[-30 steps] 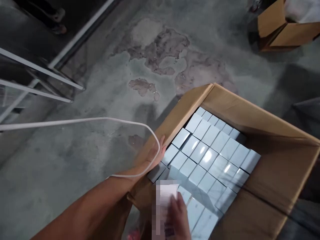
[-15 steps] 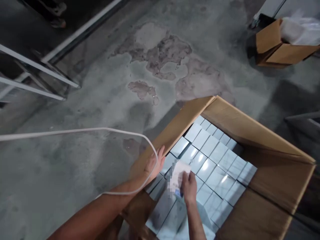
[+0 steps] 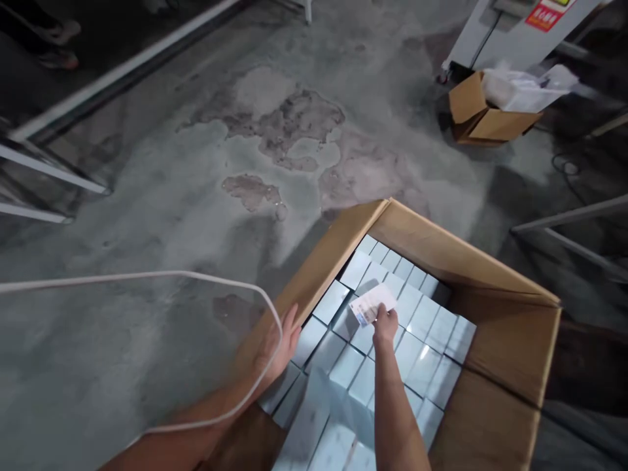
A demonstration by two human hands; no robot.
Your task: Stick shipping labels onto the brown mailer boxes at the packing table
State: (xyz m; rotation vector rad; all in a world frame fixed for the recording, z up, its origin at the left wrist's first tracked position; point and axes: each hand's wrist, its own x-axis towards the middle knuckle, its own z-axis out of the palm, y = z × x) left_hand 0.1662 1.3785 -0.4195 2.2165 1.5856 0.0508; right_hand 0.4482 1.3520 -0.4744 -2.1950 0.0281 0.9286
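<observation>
Just right of the frame's centre, the right hand (image 3: 385, 325) pinches a small printed paper slip (image 3: 373, 303) by its lower corner, above the white cartons (image 3: 422, 340) packed tightly in the open cardboard box (image 3: 456, 245). The slip looks light and limp, likely to bend or flutter, so an edge pinch suits it; its print is too small to read. Lower left of centre, the left hand (image 3: 275, 343) lies flat, fingers together, against the box's left flap. A white cable (image 3: 147, 278) loops across the concrete floor (image 3: 171, 196). Upper right, a smaller carton (image 3: 478, 118) holds plastic wrap.
</observation>
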